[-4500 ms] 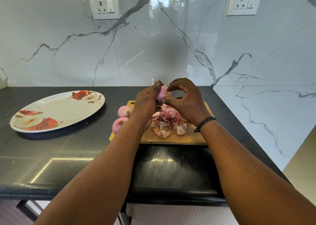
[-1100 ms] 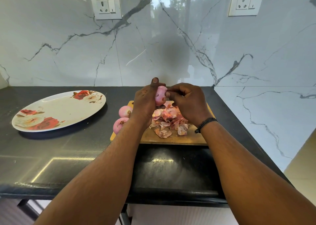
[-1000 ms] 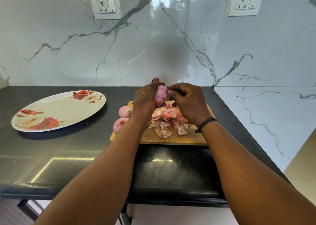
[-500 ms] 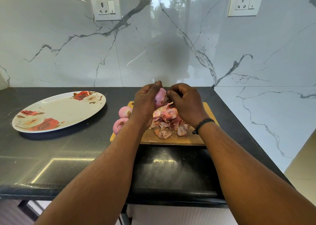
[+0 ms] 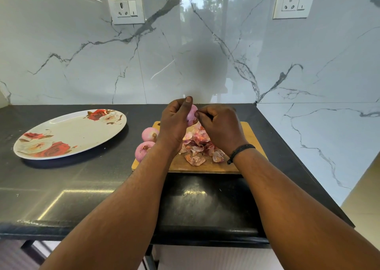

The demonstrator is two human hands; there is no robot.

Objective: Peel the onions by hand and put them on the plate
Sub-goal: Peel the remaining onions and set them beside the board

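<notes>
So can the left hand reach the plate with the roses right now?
Probably yes, once free: the left hand holds an onion, but only bare black counter lies between it and the plate.

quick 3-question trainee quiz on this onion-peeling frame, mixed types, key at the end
1. True or false: the floral plate already holds a peeled onion.
2. Which hand grips the onion being peeled? A) left hand B) right hand
3. Fill in: the loose onion skins lie on the ____.

Key:
1. False; nothing lies on it.
2. A; the right hand's fingertips pick at its skin.
3. Wooden cutting board, beside two other onions.
</notes>
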